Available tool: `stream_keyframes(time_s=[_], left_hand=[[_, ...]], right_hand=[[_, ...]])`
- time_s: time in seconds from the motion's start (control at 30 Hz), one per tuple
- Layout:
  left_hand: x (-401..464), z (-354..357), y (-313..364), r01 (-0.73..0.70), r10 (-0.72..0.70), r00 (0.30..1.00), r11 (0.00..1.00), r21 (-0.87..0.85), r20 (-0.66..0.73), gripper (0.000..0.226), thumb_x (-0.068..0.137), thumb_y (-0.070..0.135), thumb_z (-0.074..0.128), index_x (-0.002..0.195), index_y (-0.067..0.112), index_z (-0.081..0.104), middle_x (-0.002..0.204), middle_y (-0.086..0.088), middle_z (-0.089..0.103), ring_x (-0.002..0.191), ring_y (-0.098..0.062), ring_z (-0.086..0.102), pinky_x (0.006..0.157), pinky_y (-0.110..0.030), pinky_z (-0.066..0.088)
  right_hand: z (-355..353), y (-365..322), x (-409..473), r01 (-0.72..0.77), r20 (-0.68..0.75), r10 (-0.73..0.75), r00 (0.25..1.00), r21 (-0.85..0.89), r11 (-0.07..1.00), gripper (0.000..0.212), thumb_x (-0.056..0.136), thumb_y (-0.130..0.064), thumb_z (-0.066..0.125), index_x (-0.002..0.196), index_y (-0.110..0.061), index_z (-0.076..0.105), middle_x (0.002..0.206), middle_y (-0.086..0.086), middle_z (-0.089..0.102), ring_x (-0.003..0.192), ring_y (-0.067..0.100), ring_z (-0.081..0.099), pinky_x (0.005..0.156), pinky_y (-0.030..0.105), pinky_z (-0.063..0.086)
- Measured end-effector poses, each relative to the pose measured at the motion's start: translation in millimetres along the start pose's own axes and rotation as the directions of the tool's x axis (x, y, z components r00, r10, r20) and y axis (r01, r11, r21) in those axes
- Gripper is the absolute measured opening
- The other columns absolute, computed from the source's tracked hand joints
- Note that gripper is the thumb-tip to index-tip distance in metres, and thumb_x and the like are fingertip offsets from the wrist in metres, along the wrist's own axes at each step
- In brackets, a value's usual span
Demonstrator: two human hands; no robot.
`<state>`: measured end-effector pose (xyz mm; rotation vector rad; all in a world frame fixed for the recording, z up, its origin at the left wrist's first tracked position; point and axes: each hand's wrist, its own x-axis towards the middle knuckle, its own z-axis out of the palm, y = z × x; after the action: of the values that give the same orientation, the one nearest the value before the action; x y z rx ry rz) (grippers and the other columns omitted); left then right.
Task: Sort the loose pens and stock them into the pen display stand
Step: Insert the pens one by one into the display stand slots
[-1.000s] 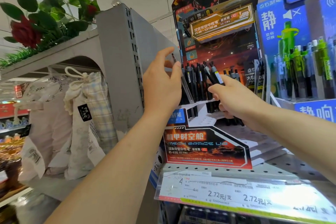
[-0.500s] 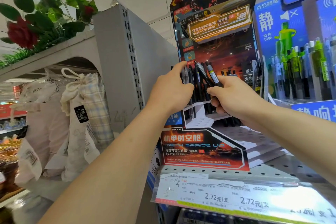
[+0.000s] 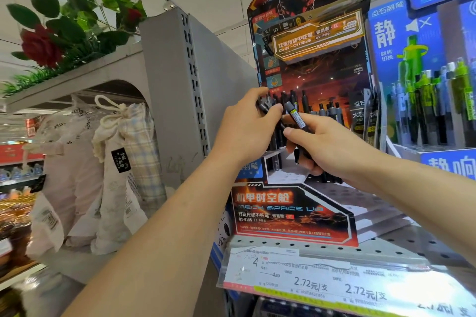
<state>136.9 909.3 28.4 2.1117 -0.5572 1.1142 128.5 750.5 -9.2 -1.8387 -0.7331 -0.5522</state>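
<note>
At the pen display stand [image 3: 296,211], left hand [image 3: 247,131] and right hand [image 3: 332,147] each pinch black pens [image 3: 295,116].

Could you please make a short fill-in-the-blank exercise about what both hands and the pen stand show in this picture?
1. The right hand holds a bundle of black ____.
2. The left hand pinches one pen beside the ____ hand.
3. The pen stand sits on a grey ____ with round holes.
4. Both price labels below read ____ yuan.

Missing words: pens; right; shelf; 2.72
</note>
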Motion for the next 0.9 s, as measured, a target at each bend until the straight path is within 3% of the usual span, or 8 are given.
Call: stream_keyframes(time_s=[0.1, 0.23, 0.33, 0.4, 0.6, 0.7, 0.8, 0.9], left_hand=[[-3, -1, -1, -0.036, 0.033, 0.996, 0.999, -0.035, -0.084, 0.041, 0.097, 0.039, 0.059, 0.138, 0.034, 0.052, 0.074, 0.014, 0.063, 0.073, -0.007, 0.065, 0.068, -0.027, 0.055], [-13, -2, 2, -0.143, 0.096, 0.936, 0.983, -0.116, -0.338, 0.042, 0.098, 0.033, 0.057, 0.137, 0.039, 0.042, 0.066, 0.015, 0.061, 0.063, -0.005, 0.061, 0.056, -0.017, 0.047], [-18, -6, 2, -0.191, 0.067, 0.866, 0.960, -0.204, -0.495, 0.041, 0.100, 0.028, 0.054, 0.134, 0.041, 0.035, 0.077, 0.010, 0.059, 0.068, -0.014, 0.067, 0.066, -0.036, 0.058], [-22, -7, 2, -0.204, 0.063, 0.854, 0.954, -0.220, -0.516, 0.038, 0.100, 0.027, 0.054, 0.130, 0.040, 0.035, 0.081, 0.013, 0.059, 0.072, -0.016, 0.070, 0.070, -0.043, 0.060], [-25, -6, -1, -0.221, 0.118, 0.828, 0.967, -0.125, -0.548, 0.024, 0.100, 0.022, 0.055, 0.115, 0.037, 0.042, 0.091, 0.007, 0.061, 0.080, -0.014, 0.068, 0.073, -0.032, 0.056], [-22, -5, -1, -0.207, 0.127, 0.828, 0.974, -0.087, -0.547, 0.022, 0.101, 0.023, 0.056, 0.120, 0.032, 0.049, 0.091, 0.008, 0.063, 0.082, -0.013, 0.067, 0.073, -0.026, 0.055], [-22, -5, -1, -0.208, 0.134, 0.816, 0.975, -0.070, -0.563, 0.026, 0.101, 0.021, 0.055, 0.126, 0.028, 0.053, 0.097, 0.012, 0.065, 0.083, -0.009, 0.066, 0.072, -0.017, 0.053], [-21, -4, -1, -0.203, 0.143, 0.815, 0.978, -0.047, -0.562, 0.026, 0.102, 0.020, 0.054, 0.126, 0.028, 0.054, 0.101, 0.014, 0.065, 0.079, -0.008, 0.064, 0.072, -0.018, 0.054]], right_hand=[[2, -1, 0, -0.001, 0.020, 0.000, 1.000, 0.012, 1.000, 0.017, 0.106, -0.031, 0.049, 0.112, -0.041, 0.061, 0.071, -0.013, 0.067, 0.053, 0.011, 0.054, 0.050, 0.023, 0.046], [3, -5, -2, -0.061, 0.000, 0.061, 0.998, 0.133, 0.989, 0.029, 0.108, -0.032, 0.043, 0.133, -0.039, 0.056, 0.095, 0.002, 0.068, 0.059, 0.017, 0.068, 0.052, 0.026, 0.053], [1, -4, -3, -0.082, -0.034, 0.089, 0.995, 0.161, 0.983, 0.029, 0.108, -0.035, 0.041, 0.134, -0.040, 0.052, 0.098, 0.006, 0.068, 0.051, 0.017, 0.065, 0.047, 0.025, 0.051], [-1, -2, -3, -0.076, -0.042, 0.080, 0.996, 0.096, 0.993, 0.029, 0.108, -0.037, 0.040, 0.135, -0.041, 0.051, 0.092, 0.002, 0.071, 0.045, 0.013, 0.057, 0.042, 0.022, 0.044], [-4, 2, -4, -0.108, -0.016, 0.107, 0.994, -0.011, 0.994, 0.041, 0.106, -0.049, 0.037, 0.147, -0.046, 0.036, 0.090, 0.002, 0.072, 0.043, 0.007, 0.041, 0.041, 0.021, 0.037], [-6, -1, -4, -0.114, -0.010, 0.115, 0.993, 0.022, 0.993, 0.035, 0.105, -0.053, 0.033, 0.138, -0.045, 0.039, 0.089, 0.005, 0.067, 0.041, 0.007, 0.040, 0.041, 0.017, 0.041], [-7, -1, -4, -0.119, 0.008, 0.118, 0.993, 0.040, 0.992, 0.034, 0.106, -0.052, 0.032, 0.138, -0.043, 0.040, 0.086, 0.004, 0.064, 0.044, 0.009, 0.039, 0.043, 0.023, 0.036], [-8, -1, -3, -0.120, 0.021, 0.118, 0.993, 0.074, 0.990, 0.032, 0.107, -0.046, 0.033, 0.138, -0.043, 0.041, 0.082, 0.002, 0.063, 0.045, 0.010, 0.039, 0.044, 0.026, 0.033]])
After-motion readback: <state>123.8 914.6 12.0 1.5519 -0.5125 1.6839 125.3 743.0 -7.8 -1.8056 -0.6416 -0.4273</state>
